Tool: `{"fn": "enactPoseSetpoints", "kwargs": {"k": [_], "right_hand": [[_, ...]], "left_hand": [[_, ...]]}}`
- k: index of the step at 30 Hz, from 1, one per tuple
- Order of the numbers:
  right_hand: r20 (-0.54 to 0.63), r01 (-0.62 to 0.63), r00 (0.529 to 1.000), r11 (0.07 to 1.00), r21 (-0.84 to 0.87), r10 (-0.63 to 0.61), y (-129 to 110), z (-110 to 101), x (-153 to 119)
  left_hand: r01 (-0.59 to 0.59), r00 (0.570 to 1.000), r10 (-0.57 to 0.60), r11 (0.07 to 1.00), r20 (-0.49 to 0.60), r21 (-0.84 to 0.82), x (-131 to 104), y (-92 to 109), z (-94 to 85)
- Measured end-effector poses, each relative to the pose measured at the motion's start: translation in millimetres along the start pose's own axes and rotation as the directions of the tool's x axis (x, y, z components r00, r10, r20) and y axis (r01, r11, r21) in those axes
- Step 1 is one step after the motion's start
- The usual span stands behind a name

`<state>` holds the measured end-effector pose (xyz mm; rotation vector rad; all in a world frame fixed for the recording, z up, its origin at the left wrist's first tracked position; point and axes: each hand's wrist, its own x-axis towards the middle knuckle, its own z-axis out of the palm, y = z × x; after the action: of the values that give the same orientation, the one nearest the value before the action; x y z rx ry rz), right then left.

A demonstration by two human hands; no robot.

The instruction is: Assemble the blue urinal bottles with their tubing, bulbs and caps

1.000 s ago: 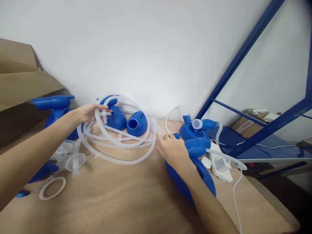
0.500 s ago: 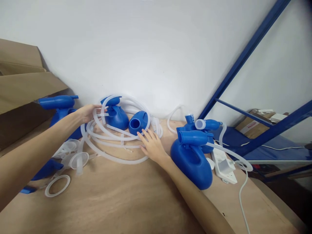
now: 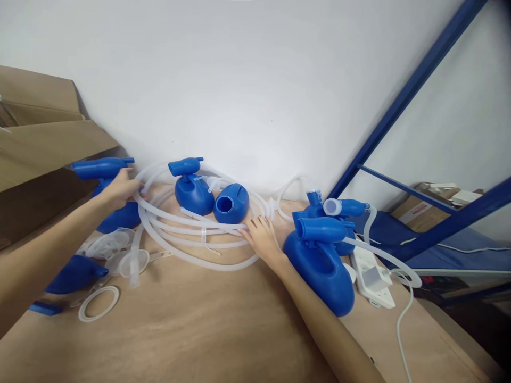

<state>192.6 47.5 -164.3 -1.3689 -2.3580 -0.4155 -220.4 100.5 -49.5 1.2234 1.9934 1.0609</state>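
Clock directions are read from the centre of the coiled translucent tubing (image 3: pixel 217 267), which lies ahead of you on the wooden tabletop (image 3: pixel 191 330). Nearest you, at eight o'clock, are a white ring (image 3: pixel 95 318) and, just beyond it, a translucent funnel (image 3: pixel 134 264). Toward four o'clock sits a large blue bottle (image 3: pixel 329 290). Your right hand (image 3: pixel 261 236), between three and four, rests on the coil, fingers slightly apart. Your left hand (image 3: pixel 123 189), between nine and ten, reaches the coil with curled fingers; whether they clamp on it cannot be told. Farther off stand an open-mouthed blue bottle (image 3: pixel 240 207) at two o'clock and a spouted blue bottle (image 3: pixel 197 198) at twelve. A cardboard box (image 3: pixel 48 141) lies toward ten; behind rises a white wall (image 3: pixel 239 80).
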Motion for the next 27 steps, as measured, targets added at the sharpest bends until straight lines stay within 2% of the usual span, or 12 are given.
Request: {"fn": "enactPoseSetpoints", "kwargs": {"k": [2,4,7,11,16,20,24,27], "right_hand": [[-0.018,-0.034,0.999,0.999,0.010,0.034,0.7,0.8,-0.6],[-0.027,-0.053,0.998,0.998,0.033,0.054,1.1,1.4,0.0],[-0.019,-0.053,0.998,0.995,0.086,0.055,3.8,3.3,5.0],[0.017,-0.031,0.999,0.983,0.181,0.029,10.7,7.7,18.1],[0.110,0.058,0.989,0.950,0.307,-0.097,12.7,-1.9,25.2],[0.153,0.069,0.981,0.946,0.316,-0.123,5.5,-34.9,12.9],[0.163,0.047,0.982,0.964,0.262,-0.092,-1.7,-95.3,-9.3],[0.005,0.032,0.999,0.986,0.164,-0.033,3.7,-146.4,-30.7]], "left_hand": [[-0.013,0.999,0.005,0.970,0.034,0.243,-8.3,-5.8,-6.2],[-0.041,0.997,0.005,0.889,0.079,0.455,-15.4,-9.3,-10.0],[-0.114,0.991,0.036,0.744,0.131,0.658,-22.8,-10.4,-9.7],[-0.172,0.985,0.111,0.596,0.131,0.784,-29.6,-6.8,-3.1],[-0.212,0.976,0.160,0.508,0.151,0.835,-38.0,-3.8,-0.8],[-0.235,0.969,0.179,0.462,0.170,0.855,-44.0,-3.3,-2.0],[-0.265,0.963,0.164,0.427,0.214,0.865,-52.2,5.1,2.9],[-0.330,0.944,0.132,0.408,0.303,0.851,-62.0,13.5,11.1]]}}
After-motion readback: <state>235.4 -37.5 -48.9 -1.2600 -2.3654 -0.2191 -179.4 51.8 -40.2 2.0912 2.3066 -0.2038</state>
